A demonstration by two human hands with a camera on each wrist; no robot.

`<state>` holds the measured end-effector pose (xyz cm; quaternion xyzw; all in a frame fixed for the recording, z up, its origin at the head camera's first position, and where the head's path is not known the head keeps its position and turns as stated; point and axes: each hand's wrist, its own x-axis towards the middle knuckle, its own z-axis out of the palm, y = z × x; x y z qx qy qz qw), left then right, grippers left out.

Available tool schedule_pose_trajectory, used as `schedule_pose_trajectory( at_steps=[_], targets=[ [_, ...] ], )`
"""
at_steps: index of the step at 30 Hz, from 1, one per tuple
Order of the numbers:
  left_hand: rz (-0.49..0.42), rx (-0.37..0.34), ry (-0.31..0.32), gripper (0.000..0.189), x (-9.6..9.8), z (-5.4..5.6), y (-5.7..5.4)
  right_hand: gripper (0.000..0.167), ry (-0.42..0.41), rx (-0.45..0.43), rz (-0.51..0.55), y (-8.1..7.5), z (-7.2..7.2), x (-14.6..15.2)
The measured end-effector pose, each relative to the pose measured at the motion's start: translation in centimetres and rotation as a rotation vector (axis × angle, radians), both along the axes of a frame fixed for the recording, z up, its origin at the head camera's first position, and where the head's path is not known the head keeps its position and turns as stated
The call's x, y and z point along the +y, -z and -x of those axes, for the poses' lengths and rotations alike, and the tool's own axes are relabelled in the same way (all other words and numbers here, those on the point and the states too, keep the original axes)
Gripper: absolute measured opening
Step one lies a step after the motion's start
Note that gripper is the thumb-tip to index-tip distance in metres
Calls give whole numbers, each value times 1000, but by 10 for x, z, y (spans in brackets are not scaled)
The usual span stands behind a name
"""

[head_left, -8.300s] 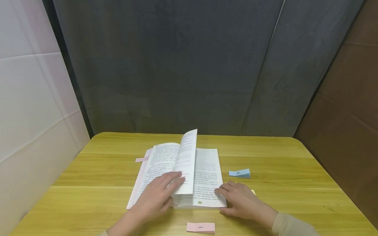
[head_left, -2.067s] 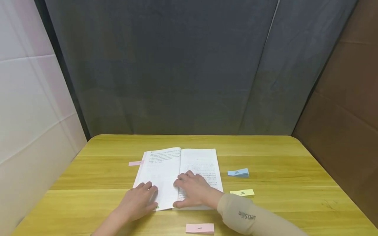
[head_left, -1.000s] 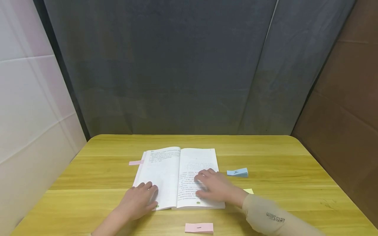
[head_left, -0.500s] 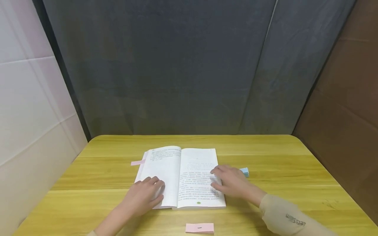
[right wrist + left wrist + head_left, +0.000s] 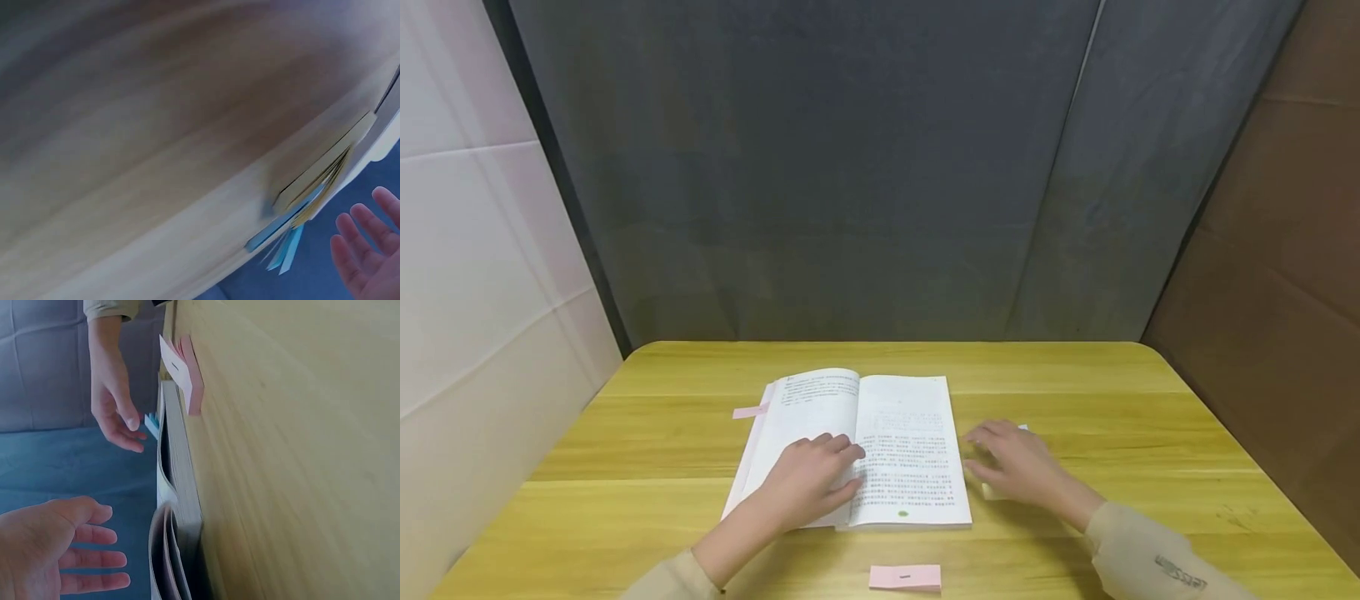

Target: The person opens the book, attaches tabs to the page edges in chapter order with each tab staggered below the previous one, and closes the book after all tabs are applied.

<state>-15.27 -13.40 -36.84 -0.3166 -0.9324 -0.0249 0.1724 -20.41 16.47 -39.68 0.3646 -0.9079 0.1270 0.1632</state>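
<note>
An open book [image 5: 904, 467] with printed pages lies on the table, a pink tab [image 5: 750, 412] jutting from its left edge. Over the left page, close to the spine, is my left hand [image 5: 808, 479]. Its fingers look extended and hold nothing in the left wrist view, above the bulging pages [image 5: 165, 556]. Just right of the book hovers my right hand [image 5: 1018, 467], fingers relaxed and nothing in them. It covers most of a yellow sticky-note pad [image 5: 325, 172] and a blue sticky-note pad [image 5: 275, 228] in the head view; the right wrist view shows both pads fanned.
A pink sticky-note pad [image 5: 905, 577] with a dark mark lies in front of the book, near the table's front. The wooden table [image 5: 647, 433] ends at a dark grey curtain [image 5: 850, 208] behind, with a white panel on the left and a brown one on the right.
My right hand has left the right page and moved right, over the yellow and blue pads. My left hand has shifted right toward the spine. Earlier, a lifted leaf was turned to the left.
</note>
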Motion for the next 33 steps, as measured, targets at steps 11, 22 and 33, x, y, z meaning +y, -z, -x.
schedule_pose_trajectory(
  at_steps=[11, 22, 33],
  targets=[
    [14, -94, 107, 28, 36, 7, -7, 28, 72, 3, 49, 3, 3, 28],
    [-10, -187, 150, 27, 68, 22, -5, 29, 125, 13, 42, 5, 10, 49],
    [-36, -239, 162, 27, 102, 42, -1, 29, 172, 6, 21, 6, 16, 59]
  ],
)
